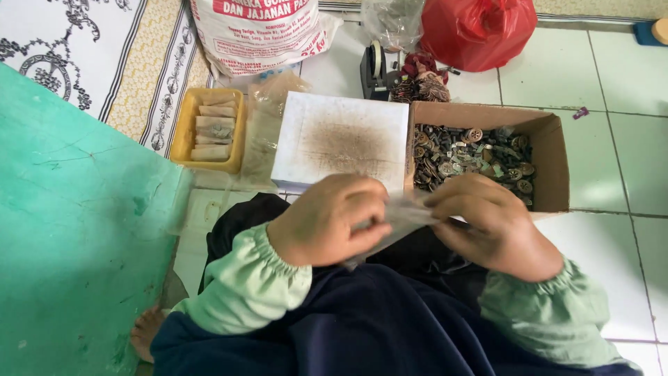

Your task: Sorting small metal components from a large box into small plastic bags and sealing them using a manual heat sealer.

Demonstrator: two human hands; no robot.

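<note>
My left hand (330,219) and my right hand (487,223) both grip a small clear plastic bag (402,217) held between them over my lap. Fingers of both hands pinch its edges; what is inside the bag is hidden. Just beyond my hands lies a white stained sheet of paper (341,139) on the floor. To its right stands a brown cardboard box (550,150) filled with several small dark and metallic pieces (470,153).
A yellow tray (184,125) with folded packets sits at the left. A black tape dispenser (376,69), a red plastic bag (476,31) and a large white sack (257,31) stand at the back. A green surface (69,223) fills the left. The floor is white tile (626,160).
</note>
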